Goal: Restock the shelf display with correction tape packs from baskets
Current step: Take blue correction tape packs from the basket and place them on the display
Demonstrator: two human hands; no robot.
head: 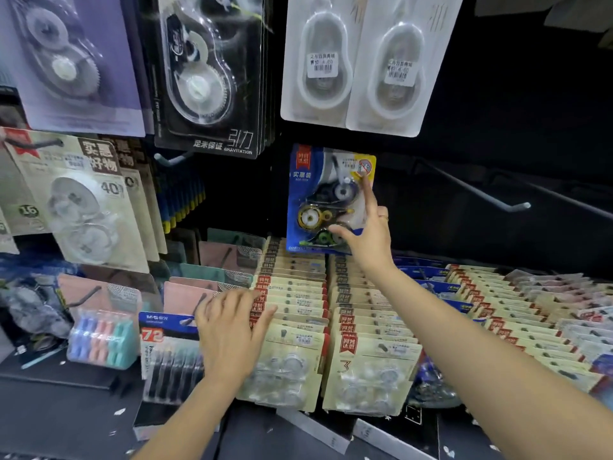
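This is a shop shelf display with a dark back wall, metal hooks and rows of stationery packs. The right hand (368,234) is reaching up and holds a blue correction tape pack (326,200) upright against the back wall. Its thumb sits on the low front of the pack and its first finger points up along the pack's right edge to the yellow corner. Whether the pack already hangs on a hook I cannot tell. Out to the right of that hand a bare hook (491,194) sticks out with nothing on it. Just below that hand, two long rows of beige correction tape packs (368,327) stand packed close, one behind the other. The left hand (229,330) lies flat with fingers spread, pressing on the left side of the left row and on the pack with a red 72 (169,353) beside it. Above the hands hang more tape packs, a black pack (205,71) and white packs (351,64). No basket shows here. The rows look nearly full, so much of the restocking seems done. The blue pack, and filling the bare hook, look like what is left.
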